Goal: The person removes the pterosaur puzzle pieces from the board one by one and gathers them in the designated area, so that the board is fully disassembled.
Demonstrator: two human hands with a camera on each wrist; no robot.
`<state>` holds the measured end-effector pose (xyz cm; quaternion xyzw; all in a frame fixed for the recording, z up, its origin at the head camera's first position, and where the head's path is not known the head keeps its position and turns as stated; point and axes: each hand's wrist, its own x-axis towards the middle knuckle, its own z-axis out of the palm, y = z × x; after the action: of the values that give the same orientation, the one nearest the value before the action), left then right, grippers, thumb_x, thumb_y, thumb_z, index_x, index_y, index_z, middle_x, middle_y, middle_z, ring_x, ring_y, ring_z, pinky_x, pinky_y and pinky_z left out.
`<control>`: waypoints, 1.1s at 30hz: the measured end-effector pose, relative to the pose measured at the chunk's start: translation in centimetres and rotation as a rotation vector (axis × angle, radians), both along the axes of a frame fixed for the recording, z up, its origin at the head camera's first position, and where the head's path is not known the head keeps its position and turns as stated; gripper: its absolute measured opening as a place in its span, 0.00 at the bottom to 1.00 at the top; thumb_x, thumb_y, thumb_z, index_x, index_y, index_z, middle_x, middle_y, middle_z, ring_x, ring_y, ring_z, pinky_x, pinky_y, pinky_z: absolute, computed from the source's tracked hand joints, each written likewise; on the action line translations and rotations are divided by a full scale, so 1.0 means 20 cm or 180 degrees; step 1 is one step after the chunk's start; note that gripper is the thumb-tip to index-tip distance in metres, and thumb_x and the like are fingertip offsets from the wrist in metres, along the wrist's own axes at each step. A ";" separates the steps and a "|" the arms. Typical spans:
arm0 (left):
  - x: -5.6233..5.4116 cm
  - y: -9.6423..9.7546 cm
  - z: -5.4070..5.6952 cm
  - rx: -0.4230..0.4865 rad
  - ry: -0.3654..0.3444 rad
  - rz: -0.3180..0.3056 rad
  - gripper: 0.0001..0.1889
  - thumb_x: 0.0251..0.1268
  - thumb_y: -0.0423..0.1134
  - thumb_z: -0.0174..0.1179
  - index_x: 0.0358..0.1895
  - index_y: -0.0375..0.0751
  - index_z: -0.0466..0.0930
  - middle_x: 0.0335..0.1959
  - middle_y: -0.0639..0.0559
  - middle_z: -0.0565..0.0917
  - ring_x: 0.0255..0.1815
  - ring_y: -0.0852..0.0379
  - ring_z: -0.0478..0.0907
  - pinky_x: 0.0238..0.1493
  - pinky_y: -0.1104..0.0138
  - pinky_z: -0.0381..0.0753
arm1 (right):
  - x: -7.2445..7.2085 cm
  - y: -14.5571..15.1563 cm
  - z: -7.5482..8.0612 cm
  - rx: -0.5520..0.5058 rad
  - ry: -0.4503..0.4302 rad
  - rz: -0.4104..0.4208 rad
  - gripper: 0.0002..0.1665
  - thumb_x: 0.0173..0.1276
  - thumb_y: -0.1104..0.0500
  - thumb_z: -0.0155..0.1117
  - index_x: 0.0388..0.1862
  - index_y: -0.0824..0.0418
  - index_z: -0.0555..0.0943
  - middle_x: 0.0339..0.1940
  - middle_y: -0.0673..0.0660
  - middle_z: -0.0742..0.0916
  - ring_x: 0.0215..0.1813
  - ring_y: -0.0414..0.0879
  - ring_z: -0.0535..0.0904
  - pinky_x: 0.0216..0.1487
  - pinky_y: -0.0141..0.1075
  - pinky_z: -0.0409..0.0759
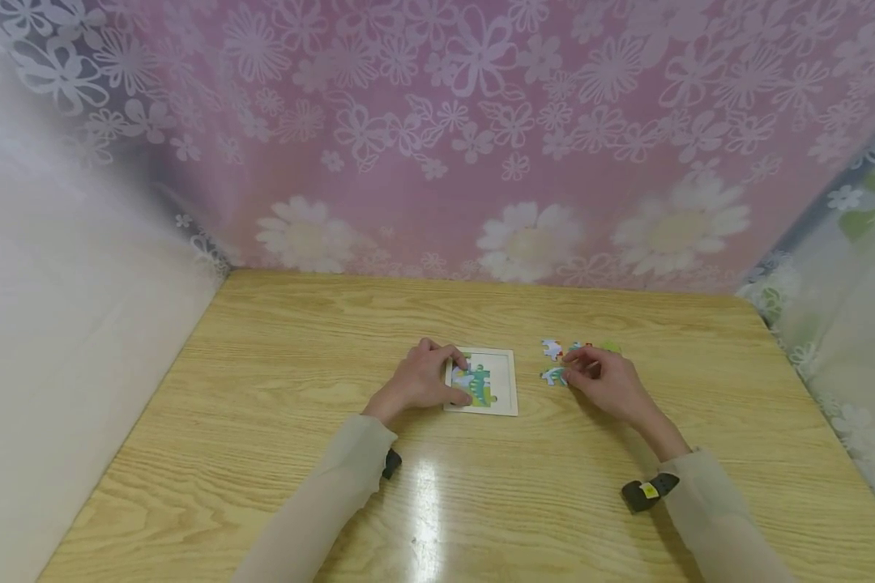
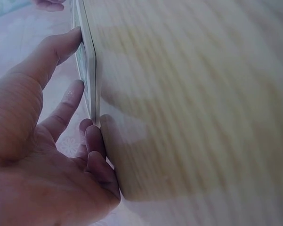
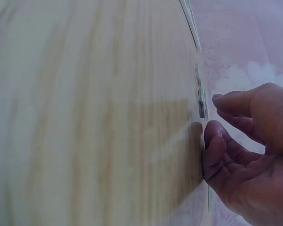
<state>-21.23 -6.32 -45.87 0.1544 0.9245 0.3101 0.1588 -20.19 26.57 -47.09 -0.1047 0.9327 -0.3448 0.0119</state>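
Note:
A white-framed jigsaw tray [image 1: 505, 389] lies on the table, its left part filled with pieces showing a green dinosaur [image 1: 479, 387]. My left hand [image 1: 424, 376] spans the tray's left side, thumb and index fingertips resting on its face. In the left wrist view the other fingers bend beside the tray edge [image 2: 92, 70]. My right hand [image 1: 607, 382] is over the loose pieces, fingertips right at a blue-green puzzle piece [image 1: 552, 376]. From the right wrist, a gap shows between thumb [image 3: 235, 101] and fingers, with thin piece edges [image 3: 200, 106] just beyond.
Behind the right fingers lie more loose pieces: a white-and-red one [image 1: 552, 348], another partly covered, and a green one [image 1: 612, 346]. The wood-grain table [image 1: 299, 348] ends at a pink flowered curtain [image 1: 408, 162], with pale cloth at both sides.

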 end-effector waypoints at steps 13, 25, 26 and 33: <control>-0.01 -0.01 0.00 -0.0035 -0.0027 -0.0099 0.24 0.56 0.54 0.75 0.54 0.58 0.79 0.58 0.45 0.70 0.55 0.46 0.66 0.55 0.54 0.67 | 0.02 -0.15 0.05 -0.0285 0.0089 0.0232 0.13 0.71 0.59 0.68 0.51 0.63 0.85 0.40 0.59 0.89 0.38 0.46 0.84 0.39 0.33 0.80; -0.02 -0.01 0.00 -0.0030 -0.0055 -0.0095 0.24 0.56 0.54 0.75 0.55 0.58 0.79 0.58 0.46 0.69 0.56 0.46 0.65 0.56 0.54 0.67 | -0.01 -0.34 0.03 -0.0350 0.0049 0.0401 0.13 0.70 0.56 0.69 0.49 0.61 0.86 0.39 0.56 0.89 0.38 0.45 0.83 0.40 0.37 0.79; -0.02 -0.01 0.00 -0.0038 -0.0052 -0.0091 0.24 0.55 0.54 0.75 0.55 0.57 0.79 0.59 0.46 0.69 0.56 0.46 0.65 0.56 0.53 0.67 | -0.01 -0.36 0.03 -0.0334 0.0055 0.0422 0.13 0.71 0.56 0.69 0.49 0.61 0.86 0.39 0.55 0.89 0.37 0.44 0.83 0.40 0.36 0.80; -0.01 0.00 0.00 -0.0056 -0.0054 -0.0076 0.25 0.55 0.54 0.76 0.55 0.56 0.79 0.59 0.45 0.70 0.57 0.46 0.66 0.58 0.53 0.68 | -0.04 -0.45 0.01 -0.0256 0.0054 0.0553 0.12 0.71 0.55 0.69 0.50 0.59 0.86 0.39 0.53 0.89 0.37 0.42 0.82 0.41 0.35 0.80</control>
<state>-21.47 -6.31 -45.85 0.1614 0.9239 0.3014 0.1716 -20.96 17.56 -46.89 -0.1885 0.9056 -0.3787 0.0297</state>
